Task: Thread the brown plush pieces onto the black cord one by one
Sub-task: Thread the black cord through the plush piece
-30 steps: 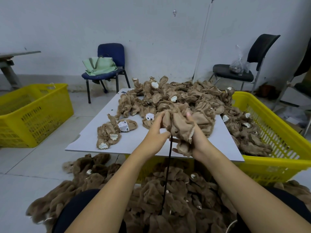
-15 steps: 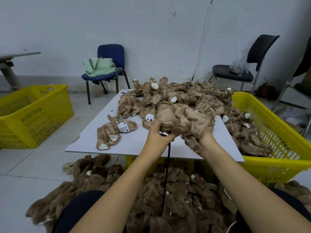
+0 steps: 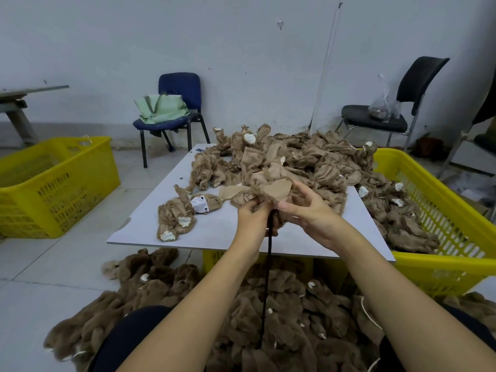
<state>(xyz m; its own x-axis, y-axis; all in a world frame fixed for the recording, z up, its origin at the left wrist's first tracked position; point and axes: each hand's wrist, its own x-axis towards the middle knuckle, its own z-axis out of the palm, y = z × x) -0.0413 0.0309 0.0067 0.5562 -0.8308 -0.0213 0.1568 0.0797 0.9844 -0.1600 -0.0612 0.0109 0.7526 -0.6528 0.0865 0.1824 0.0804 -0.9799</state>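
A black cord (image 3: 268,267) hangs straight down from my hands to the heap of brown plush pieces (image 3: 281,323) on the floor between my knees. My left hand (image 3: 252,218) pinches the top of the cord together with the edge of a brown plush piece (image 3: 264,187), inside out, held just above the board's near edge. My right hand (image 3: 308,210) grips the same piece from the right, fingers curled into the fabric. A big pile of loose plush pieces (image 3: 308,159) covers the far half of the white board (image 3: 214,232).
Two small plush pieces (image 3: 177,218) lie on the board's left part. A yellow crate (image 3: 440,200) with more pieces stands right of the board, another yellow crate (image 3: 53,183) at left. A blue chair (image 3: 177,103) and a black chair (image 3: 389,114) stand by the wall.
My right hand has come down from the bunched piece and now holds it lower, near my left hand at the cord's top. The piece is spread flatter over both hands.
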